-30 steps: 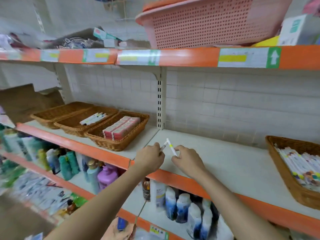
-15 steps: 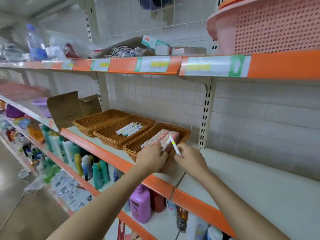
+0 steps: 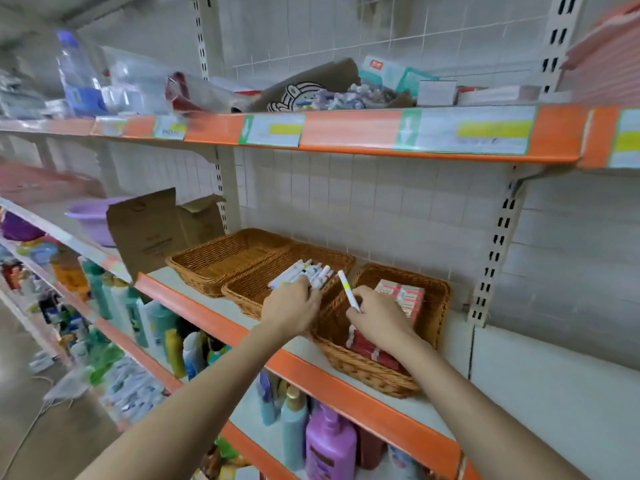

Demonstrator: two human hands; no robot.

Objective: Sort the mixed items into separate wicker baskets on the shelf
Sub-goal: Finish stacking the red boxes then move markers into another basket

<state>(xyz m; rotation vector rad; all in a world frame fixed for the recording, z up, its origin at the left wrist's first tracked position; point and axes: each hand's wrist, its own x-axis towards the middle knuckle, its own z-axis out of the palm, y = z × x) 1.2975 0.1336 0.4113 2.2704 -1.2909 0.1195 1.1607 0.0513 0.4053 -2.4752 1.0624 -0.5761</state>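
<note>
The nearest wicker basket (image 3: 363, 370) is holding red and pink boxes (image 3: 401, 299). Above it, the right hand (image 3: 379, 318) is pinching a white pen (image 3: 349, 291) with a yellow-green band, tilted upright. The left hand (image 3: 292, 308) is reaching over the middle basket (image 3: 242, 292), fingers curled among its white markers (image 3: 304, 273); whether it is gripping any cannot be told. The far basket (image 3: 221, 256) is showing only bare weave.
</note>
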